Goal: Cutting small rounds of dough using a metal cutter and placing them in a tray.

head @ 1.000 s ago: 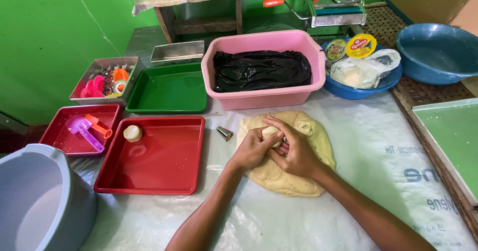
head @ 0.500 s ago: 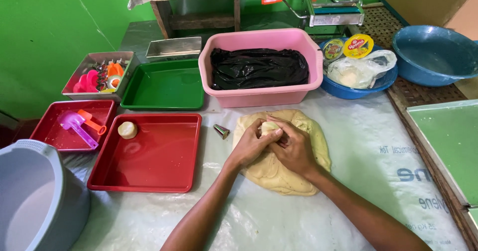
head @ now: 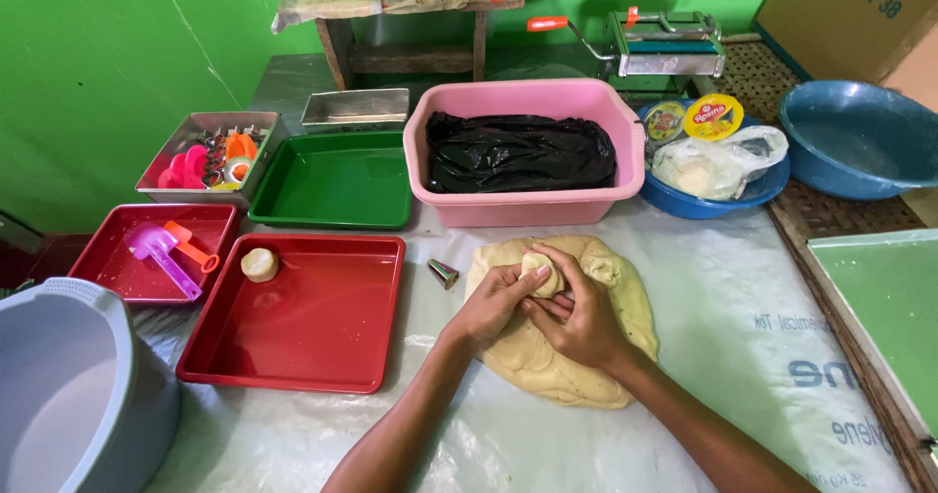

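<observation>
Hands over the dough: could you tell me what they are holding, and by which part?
Both the left hand and right hand hold a small dough ball between their fingertips, pinched at its sides, above the big dough sheet.

Counted: two red trays (head: 293, 351) (head: 107, 258), one green tray (head: 337, 185), one pink tub (head: 518, 205), two blue bowls (head: 855, 141) (head: 699, 205), one dough sheet (head: 625, 307), one shaped dough piece (head: 260, 264).

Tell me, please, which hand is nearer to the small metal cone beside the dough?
Left. The left hand lies just right of the metal cone, apart from it. The right hand sits farther right, over the dough.
</observation>
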